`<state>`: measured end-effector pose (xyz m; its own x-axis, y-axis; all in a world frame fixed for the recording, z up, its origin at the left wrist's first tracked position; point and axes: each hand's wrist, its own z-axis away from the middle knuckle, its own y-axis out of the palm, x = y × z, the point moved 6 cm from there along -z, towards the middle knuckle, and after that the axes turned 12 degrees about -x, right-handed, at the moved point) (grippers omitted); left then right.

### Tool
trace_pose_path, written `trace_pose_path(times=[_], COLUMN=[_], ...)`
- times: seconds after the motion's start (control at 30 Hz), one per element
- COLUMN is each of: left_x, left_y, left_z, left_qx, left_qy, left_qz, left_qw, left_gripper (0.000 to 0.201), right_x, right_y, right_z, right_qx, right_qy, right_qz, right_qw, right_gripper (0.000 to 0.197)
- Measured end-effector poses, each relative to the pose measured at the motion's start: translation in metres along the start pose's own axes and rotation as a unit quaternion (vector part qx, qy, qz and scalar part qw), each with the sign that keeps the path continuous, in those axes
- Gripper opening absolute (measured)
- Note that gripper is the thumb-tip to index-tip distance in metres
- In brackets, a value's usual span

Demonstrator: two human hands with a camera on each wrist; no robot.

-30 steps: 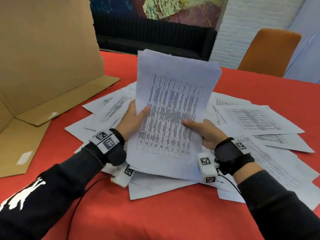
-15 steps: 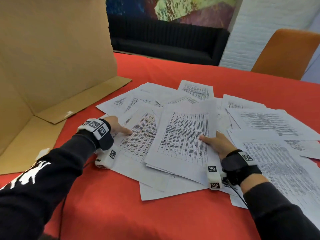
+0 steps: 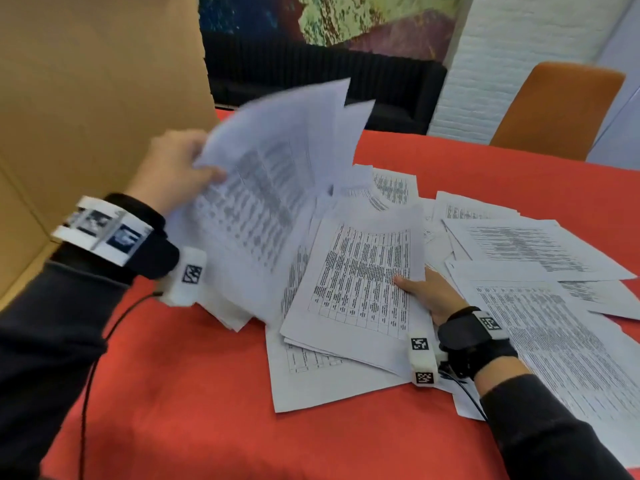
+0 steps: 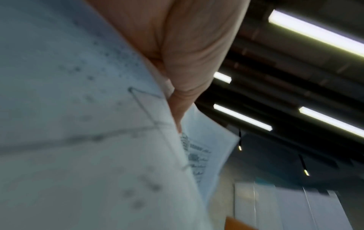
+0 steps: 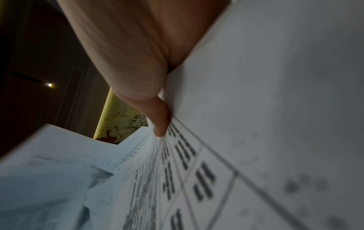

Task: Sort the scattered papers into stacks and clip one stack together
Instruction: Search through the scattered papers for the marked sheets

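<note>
Printed white sheets lie scattered over the red table (image 3: pixel 207 393). My left hand (image 3: pixel 173 168) pinches the left edge of a lifted bundle of sheets (image 3: pixel 273 174), thumb on the printed face; the bundle stands tilted above the pile and is blurred. In the left wrist view the thumb presses the paper (image 4: pixel 78 124). My right hand (image 3: pixel 429 296) holds the right edge of a stack with a printed table (image 3: pixel 360 285), thumb on top, the other fingers hidden under the sheets. The right wrist view shows that thumb on the stack (image 5: pixel 256 109). No clip is in view.
A large open cardboard box (image 3: pixel 86 98) stands at the left, its flap on the table. More loose sheets (image 3: pixel 540 251) spread to the right. An orange chair (image 3: pixel 557 109) and a dark sofa (image 3: pixel 329 77) stand beyond the table's far edge.
My left hand went from resting on flat sheets at the left to lifting a bundle up off the pile. My right hand stays on the printed stack's right edge.
</note>
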<state>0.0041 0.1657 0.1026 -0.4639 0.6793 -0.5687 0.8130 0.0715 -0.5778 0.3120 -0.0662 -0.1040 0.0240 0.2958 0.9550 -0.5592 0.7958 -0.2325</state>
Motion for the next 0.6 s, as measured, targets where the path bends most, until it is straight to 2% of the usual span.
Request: trace_pose_path(times=[0.1,0.17,0.2,0.27,0.37,0.43,0.47,0.6], left_x=[-0.004,0.005,0.01,0.025,0.037,0.037,0.042,0.056], left_y=[-0.05,-0.052,-0.044,-0.01,0.059,0.101,0.117,0.142], left_z=[-0.021,-0.027,-0.027,-0.018,0.019,0.054,0.069,0.107], left_qx=[-0.095,-0.098,-0.081,-0.023,0.114,0.213,0.24,0.3], left_qy=[-0.046,-0.115,-0.168,-0.272,-0.367,-0.398,-0.409,-0.438], left_qz=[0.119,0.208,0.255,0.328,0.36,0.315,0.286,0.231], left_qw=[0.987,0.966,0.949,0.904,0.85,0.835,0.832,0.815], left_gripper=[0.022,0.01,0.002,0.006,0.031,0.037,0.038,0.035], right_x=[-0.004,-0.004,-0.004,-0.004,-0.005,-0.005,-0.005,-0.003], right_y=[-0.001,-0.001,-0.001,0.0,-0.001,-0.002,-0.003,-0.003], right_z=[-0.001,-0.001,-0.002,-0.004,-0.005,-0.004,-0.004,-0.002], right_qx=[0.004,0.004,0.003,0.002,0.003,0.004,0.006,0.009], right_qy=[0.027,0.033,0.032,0.032,0.038,0.039,0.04,0.048], right_qz=[-0.022,-0.032,-0.033,-0.028,-0.025,-0.031,-0.036,-0.052], right_qw=[0.999,0.999,0.999,0.999,0.999,0.999,0.998,0.997], right_gripper=[0.032,0.032,0.033,0.034,0.034,0.033,0.032,0.031])
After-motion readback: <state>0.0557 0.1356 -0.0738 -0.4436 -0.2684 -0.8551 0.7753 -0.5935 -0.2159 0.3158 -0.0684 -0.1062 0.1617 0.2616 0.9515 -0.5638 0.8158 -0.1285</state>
